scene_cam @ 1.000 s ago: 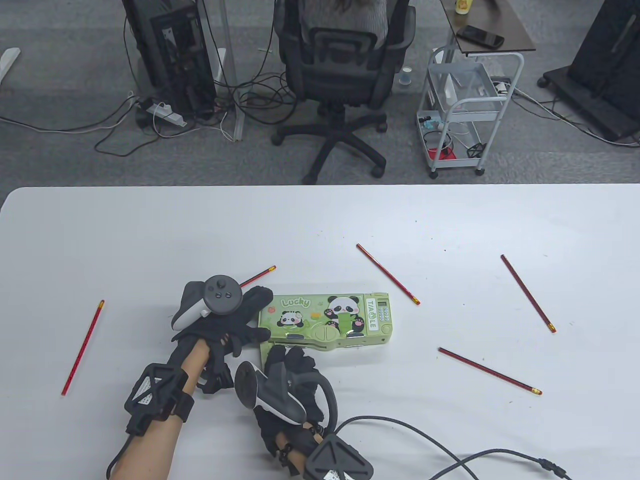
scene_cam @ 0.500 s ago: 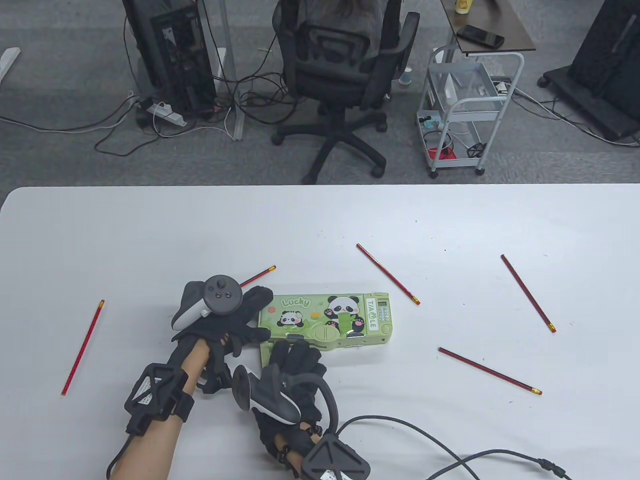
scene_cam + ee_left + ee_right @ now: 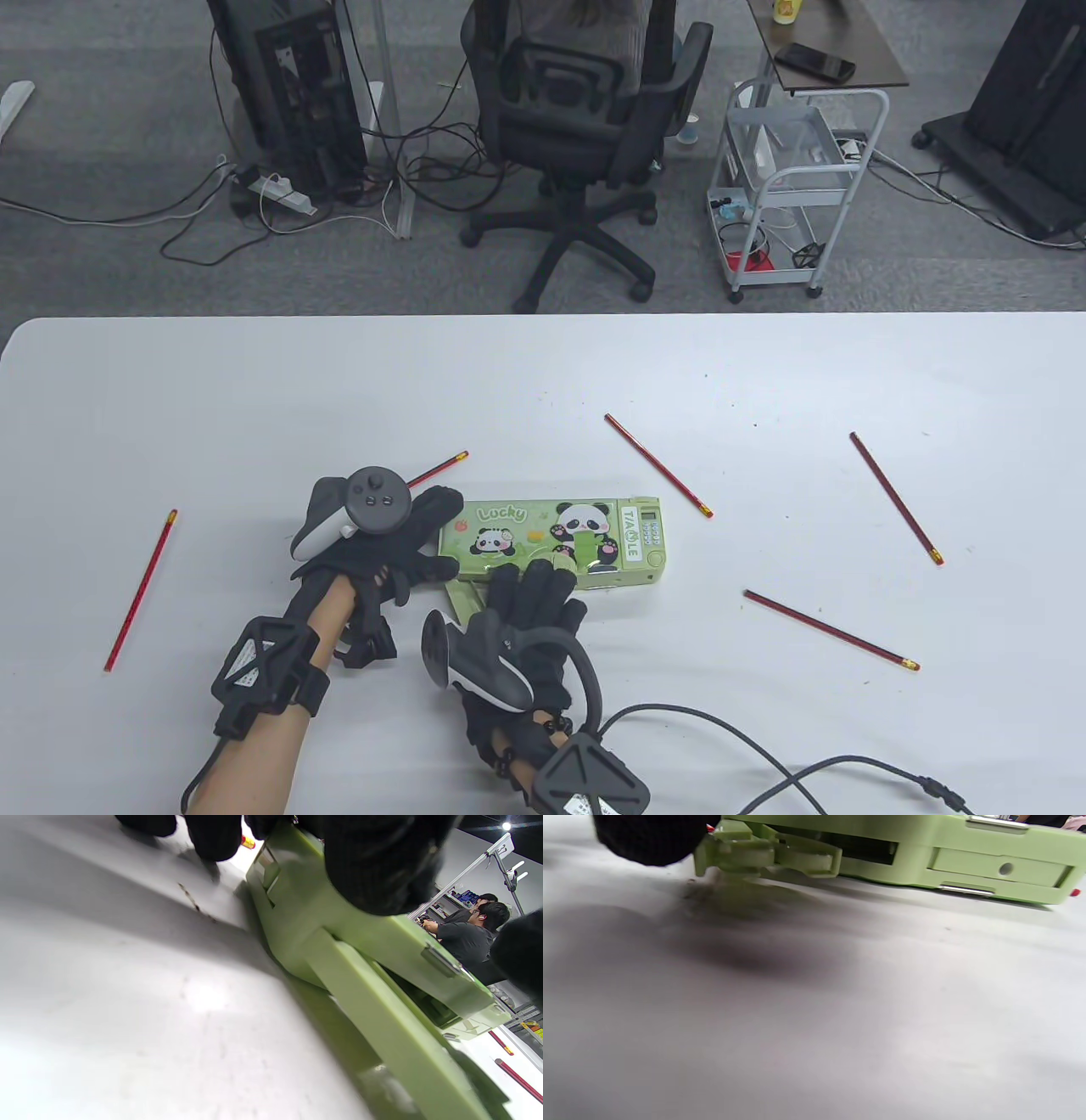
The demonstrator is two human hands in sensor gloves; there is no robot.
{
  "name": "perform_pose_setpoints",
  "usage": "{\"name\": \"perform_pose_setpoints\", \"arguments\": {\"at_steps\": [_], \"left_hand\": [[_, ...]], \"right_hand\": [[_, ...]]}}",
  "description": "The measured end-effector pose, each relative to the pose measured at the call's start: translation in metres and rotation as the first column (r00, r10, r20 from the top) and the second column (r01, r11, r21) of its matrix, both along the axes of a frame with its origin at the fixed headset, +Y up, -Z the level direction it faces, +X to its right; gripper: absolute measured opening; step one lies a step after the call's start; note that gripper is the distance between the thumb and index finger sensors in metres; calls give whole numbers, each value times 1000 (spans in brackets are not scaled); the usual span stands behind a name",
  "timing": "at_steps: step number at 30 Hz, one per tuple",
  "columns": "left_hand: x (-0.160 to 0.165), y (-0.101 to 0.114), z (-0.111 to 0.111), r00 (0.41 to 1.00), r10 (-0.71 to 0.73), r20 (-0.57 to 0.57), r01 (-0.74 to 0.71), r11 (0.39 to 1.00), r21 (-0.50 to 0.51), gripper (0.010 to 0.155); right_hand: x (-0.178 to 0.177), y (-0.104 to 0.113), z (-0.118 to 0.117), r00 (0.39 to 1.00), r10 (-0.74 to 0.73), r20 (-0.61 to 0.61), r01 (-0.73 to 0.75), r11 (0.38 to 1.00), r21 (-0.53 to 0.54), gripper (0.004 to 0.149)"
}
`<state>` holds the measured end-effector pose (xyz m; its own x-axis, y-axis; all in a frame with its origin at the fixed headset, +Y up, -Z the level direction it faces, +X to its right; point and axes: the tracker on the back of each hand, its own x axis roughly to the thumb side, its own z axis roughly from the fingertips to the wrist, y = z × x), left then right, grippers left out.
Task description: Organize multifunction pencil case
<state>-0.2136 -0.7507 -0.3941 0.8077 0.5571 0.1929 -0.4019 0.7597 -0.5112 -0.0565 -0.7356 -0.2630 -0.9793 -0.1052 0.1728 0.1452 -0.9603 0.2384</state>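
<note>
A green panda pencil case [image 3: 585,535] lies flat on the white table [image 3: 543,382]. A green flap [image 3: 454,604] stands swung out from its near left side; it also shows in the left wrist view [image 3: 382,1027] and the right wrist view [image 3: 763,853]. My left hand [image 3: 416,543] holds the case's left end, thumb on the lid. My right hand [image 3: 530,598] rests its fingers on the lid's near edge, over the round buttons. Several red pencils lie loose: one [image 3: 140,590] far left, one [image 3: 437,469] behind my left hand, one [image 3: 657,465] beyond the case, two [image 3: 895,497] [image 3: 831,631] at the right.
A black cable [image 3: 764,764] runs from my right wrist across the table's near right part. Beyond the far table edge stand an office chair [image 3: 585,127] and a white cart [image 3: 789,187] on the floor.
My right hand has moved forward and a little right, from the case's near side up onto its lid edge. The left hand and the case have stayed put.
</note>
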Motion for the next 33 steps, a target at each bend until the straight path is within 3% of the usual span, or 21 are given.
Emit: {"name": "perform_pose_setpoints", "arguments": {"at_steps": [14, 33], "left_hand": [[-1, 0, -1, 1000, 2, 0, -2, 1000, -5, 85], [0, 1, -1, 1000, 9, 1, -9, 1000, -18, 85]], "right_hand": [[25, 0, -22, 999, 44, -17, -45, 998, -51, 118], [54, 1, -63, 991, 79, -104, -83, 996, -33, 119]]}}
